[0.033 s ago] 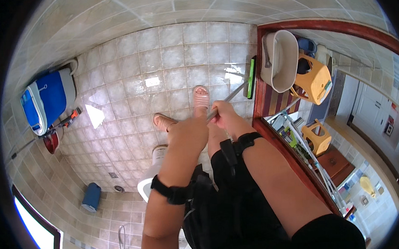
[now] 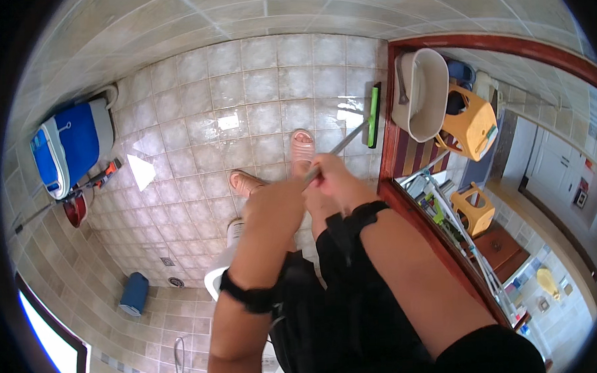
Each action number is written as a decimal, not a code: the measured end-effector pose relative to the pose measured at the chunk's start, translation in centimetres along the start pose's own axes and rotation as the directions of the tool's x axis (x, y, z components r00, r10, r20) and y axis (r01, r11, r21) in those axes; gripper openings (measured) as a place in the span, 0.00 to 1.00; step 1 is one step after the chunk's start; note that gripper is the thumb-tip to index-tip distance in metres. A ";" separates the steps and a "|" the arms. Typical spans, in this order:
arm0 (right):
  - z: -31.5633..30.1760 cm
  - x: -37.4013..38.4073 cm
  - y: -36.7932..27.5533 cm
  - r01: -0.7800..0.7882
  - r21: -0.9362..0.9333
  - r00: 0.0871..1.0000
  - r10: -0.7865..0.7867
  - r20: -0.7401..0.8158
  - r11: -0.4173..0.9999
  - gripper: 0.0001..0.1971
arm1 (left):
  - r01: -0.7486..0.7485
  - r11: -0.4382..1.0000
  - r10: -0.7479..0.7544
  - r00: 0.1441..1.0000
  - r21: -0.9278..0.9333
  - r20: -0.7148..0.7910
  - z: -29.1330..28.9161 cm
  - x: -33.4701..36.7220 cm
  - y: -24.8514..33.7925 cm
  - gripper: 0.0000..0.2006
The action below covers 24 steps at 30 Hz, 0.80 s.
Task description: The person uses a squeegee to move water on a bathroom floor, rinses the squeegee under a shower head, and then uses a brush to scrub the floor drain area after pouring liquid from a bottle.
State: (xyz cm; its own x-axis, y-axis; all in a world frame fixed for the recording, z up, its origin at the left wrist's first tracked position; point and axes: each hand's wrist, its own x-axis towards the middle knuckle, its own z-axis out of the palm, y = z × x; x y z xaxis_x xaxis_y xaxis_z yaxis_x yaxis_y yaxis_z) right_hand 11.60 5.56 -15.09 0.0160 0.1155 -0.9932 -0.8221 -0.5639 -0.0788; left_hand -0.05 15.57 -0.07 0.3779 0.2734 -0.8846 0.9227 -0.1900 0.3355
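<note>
Both of my hands are closed around the grey pole of a floor squeegee (image 2: pixel 350 140). My right hand (image 2: pixel 331 174) grips the pole further down, towards the head. My left hand (image 2: pixel 276 207) is closed nearer my body, a little blurred, with the pole's upper end hidden behind it. The green and black squeegee head (image 2: pixel 373 116) rests on the wet tiled floor, beside the red-brown door sill at the right. My feet in pink sandals (image 2: pixel 302 145) stand on the tiles just beyond my hands.
A beige bin (image 2: pixel 425 94) and yellow stools (image 2: pixel 470 122) stand past the doorway (image 2: pixel 389 149). At the left are a blue and white container (image 2: pixel 77 146) and an orange-black tool (image 2: pixel 105 173). A white toilet (image 2: pixel 216 280) sits beside my left arm; a blue bin (image 2: pixel 135 293) stands further back.
My left hand has shifted slightly left and down, and my right hand slightly left. The squeegee head has moved very little.
</note>
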 end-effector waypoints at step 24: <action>26.9 -0.1 17.1 -0.014 -0.605 0.997 0.055 0.050 0.796 0.03 | 0.210 0.907 -0.334 0.887 -0.364 -0.319 -0.2 -13.8 -26.6 0.19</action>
State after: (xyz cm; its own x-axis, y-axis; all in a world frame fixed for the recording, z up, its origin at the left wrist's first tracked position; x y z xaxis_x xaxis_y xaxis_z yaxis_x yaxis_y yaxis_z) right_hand -17.77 17.90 -13.98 -0.0583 0.1251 -0.9904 -0.3108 -0.9451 -0.1010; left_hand -29.77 17.04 3.25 0.0516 0.6070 -0.7930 0.9444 0.2284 0.2363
